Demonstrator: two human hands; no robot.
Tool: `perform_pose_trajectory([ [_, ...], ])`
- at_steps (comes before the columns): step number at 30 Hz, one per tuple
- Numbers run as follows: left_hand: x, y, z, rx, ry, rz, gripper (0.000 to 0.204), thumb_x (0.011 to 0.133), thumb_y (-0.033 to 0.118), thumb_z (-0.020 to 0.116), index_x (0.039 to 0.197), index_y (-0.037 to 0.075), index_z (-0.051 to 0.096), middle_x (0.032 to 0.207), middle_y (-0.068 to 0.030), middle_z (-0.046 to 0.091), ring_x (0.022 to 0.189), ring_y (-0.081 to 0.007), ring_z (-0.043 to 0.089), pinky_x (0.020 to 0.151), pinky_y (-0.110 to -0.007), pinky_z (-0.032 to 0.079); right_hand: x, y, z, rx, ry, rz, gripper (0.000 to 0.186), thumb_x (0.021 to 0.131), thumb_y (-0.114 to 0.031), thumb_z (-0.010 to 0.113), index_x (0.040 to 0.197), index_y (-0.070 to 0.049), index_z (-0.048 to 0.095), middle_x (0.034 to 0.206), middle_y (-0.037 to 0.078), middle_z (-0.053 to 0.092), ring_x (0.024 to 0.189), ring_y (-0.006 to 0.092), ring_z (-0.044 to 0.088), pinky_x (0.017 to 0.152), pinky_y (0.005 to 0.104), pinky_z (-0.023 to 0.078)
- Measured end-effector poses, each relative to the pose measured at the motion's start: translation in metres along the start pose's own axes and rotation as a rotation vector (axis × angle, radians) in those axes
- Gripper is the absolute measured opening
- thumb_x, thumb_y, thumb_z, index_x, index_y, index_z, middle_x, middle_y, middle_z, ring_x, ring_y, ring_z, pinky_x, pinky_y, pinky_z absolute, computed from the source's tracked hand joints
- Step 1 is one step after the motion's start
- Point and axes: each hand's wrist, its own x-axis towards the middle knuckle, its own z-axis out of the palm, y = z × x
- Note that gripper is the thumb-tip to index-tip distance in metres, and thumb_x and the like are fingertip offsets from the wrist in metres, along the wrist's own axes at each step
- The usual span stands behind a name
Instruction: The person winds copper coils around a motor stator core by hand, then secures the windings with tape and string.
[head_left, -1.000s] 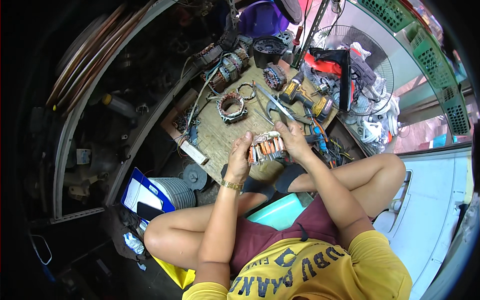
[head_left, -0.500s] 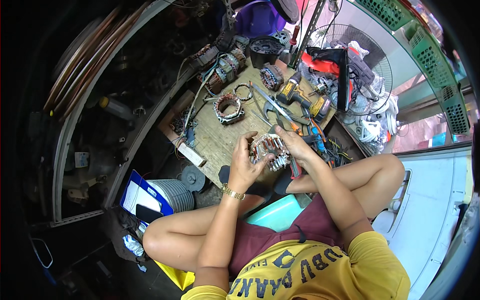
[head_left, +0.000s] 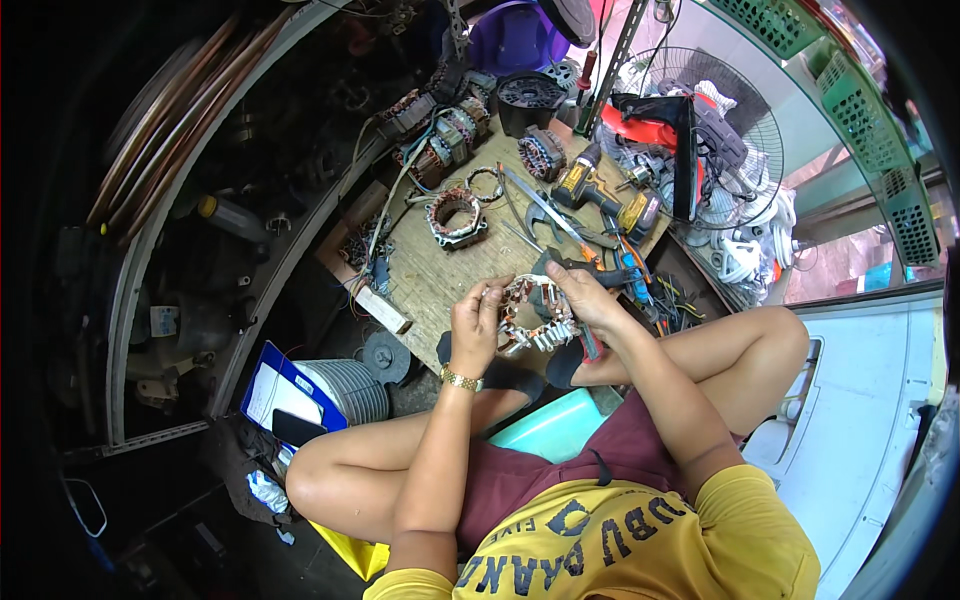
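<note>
A ring-shaped motor stator [head_left: 537, 338] with copper windings and white slot liners is held up above the near edge of the wooden board. My left hand [head_left: 474, 325], with a gold watch [head_left: 462, 379] at the wrist, grips its left rim with fingers bent. My right hand [head_left: 588, 298] is closed round its upper right side, thumb along the rim; some of its fingers are hidden behind the ring. The open centre of the stator faces me. Farther off on the board lies another wound stator [head_left: 456, 232] with a small wire ring [head_left: 484, 184] beside it.
The wooden board [head_left: 415, 275] carries a yellow cordless drill [head_left: 590, 187], a hacksaw-like long blade [head_left: 545, 208] and assorted hand tools. More stators [head_left: 440, 140] stand at the back left. A turquoise container [head_left: 548, 425] sits between my legs; a wire-caged fan [head_left: 745, 140] stands at right.
The stator has been turned so its central hole now shows toward me. My left hand has shifted left and lower, its thumb drawn back from the stator's face to the rim.
</note>
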Motion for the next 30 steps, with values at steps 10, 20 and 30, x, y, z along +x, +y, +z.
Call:
perform_pose_trajectory([
  [10, -0.011, -0.024, -0.006, -1.024, -0.028, -0.855, 0.042, 0.103, 0.046, 0.055, 0.113, 0.006, 0.066, 0.085, -0.0111, 0.072, 0.061, -0.0181, 0.066, 0.049, -0.029, 0.055, 0.003, 0.009, 0.010, 0.121, 0.015, -0.049, 0.062, 0.098, -0.061, 0.055, 0.077, -0.004, 0.064, 0.064, -0.001, 0.056, 0.057, 0.0080, 0.051, 0.051, 0.0269, 0.042],
  [20, 0.036, -0.096, -0.021, -0.987, 0.173, -0.704, 0.040, 0.108, 0.042, 0.045, 0.119, 0.007, 0.060, 0.112, -0.0091, 0.067, 0.103, -0.0215, 0.065, 0.092, -0.044, 0.054, 0.065, 0.027, -0.025, -0.144, 0.276, -0.224, 0.062, 0.099, -0.062, 0.052, 0.081, -0.005, 0.065, 0.062, 0.000, 0.057, 0.053, 0.0084, 0.052, 0.051, 0.0245, 0.042],
  [30, 0.064, -0.164, -0.032, -0.937, 0.238, -0.679, 0.025, 0.103, 0.013, 0.054, 0.127, 0.004, 0.056, 0.114, -0.0112, 0.067, 0.101, -0.0268, 0.069, 0.083, -0.043, 0.059, 0.125, 0.078, -0.028, -0.060, 0.338, 0.069, 0.046, 0.098, -0.049, 0.063, 0.092, -0.003, 0.057, 0.058, 0.000, 0.045, 0.040, 0.0125, 0.042, 0.034, 0.0309, 0.032],
])
